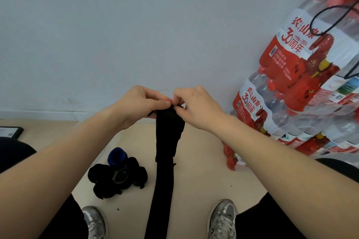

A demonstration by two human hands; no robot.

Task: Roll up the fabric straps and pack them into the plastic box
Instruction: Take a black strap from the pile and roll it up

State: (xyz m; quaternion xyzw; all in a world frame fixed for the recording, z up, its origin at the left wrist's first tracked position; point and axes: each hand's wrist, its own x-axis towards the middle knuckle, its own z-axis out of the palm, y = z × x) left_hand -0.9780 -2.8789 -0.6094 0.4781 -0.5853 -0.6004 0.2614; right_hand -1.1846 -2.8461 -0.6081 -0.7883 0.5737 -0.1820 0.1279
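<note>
Nearest, at the bottom edge, two silver-grey laced sneakers stand on the pale beige floor (204, 180), the left sneaker (94, 221) and the right sneaker (223, 219) well apart, with dark trouser legs beside them. Between the shoes hangs a long black fabric strap (161, 190). It runs from the bottom edge up to the hands, with a wider doubled section in its upper part.

To the left of the strap, on the floor a little farther out, lies a heap of rolled black fabric straps (116, 176). A rolled dark blue strap (116, 156) sits at the heap's far edge. Something round and dark shows in the middle of the heap, too dim to make out.

Farther out, both bare forearms reach in to meet above the floor. The left hand (136, 106) and the right hand (198, 108) are almost touching, each with fingers curled and thumb and fingertips pinching the strap's top end, which is bunched between them.

At the left edge a flat black-framed object (11, 131) lies on the floor near the white skirting board (38, 113). On the right, shrink-wrapped packs of clear water bottles with red-and-white labels (291, 83) are stacked against the plain pale grey wall (136, 25), and a thin black cord (318, 31) loops over the upper pack.
</note>
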